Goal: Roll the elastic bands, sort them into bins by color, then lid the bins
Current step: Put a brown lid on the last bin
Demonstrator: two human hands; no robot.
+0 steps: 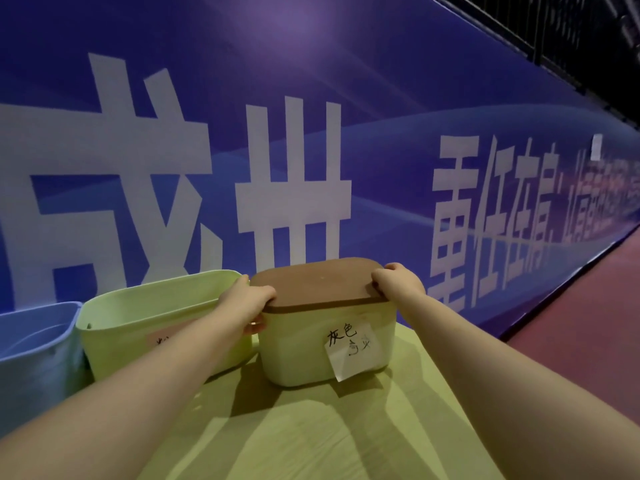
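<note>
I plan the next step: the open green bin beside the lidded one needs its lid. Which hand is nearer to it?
Left. The left hand grips the brown lid right beside the open green bin; the right hand holds the far edge.

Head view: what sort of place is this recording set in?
Probably a sports hall or track side: a long blue banner with large white characters, a reddish floor beside it, and black railings above.

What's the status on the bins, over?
Left hand and right hand pressing brown lid onto labelled bin. Green bin and blue bin unlidded. Nothing in the way.
</note>
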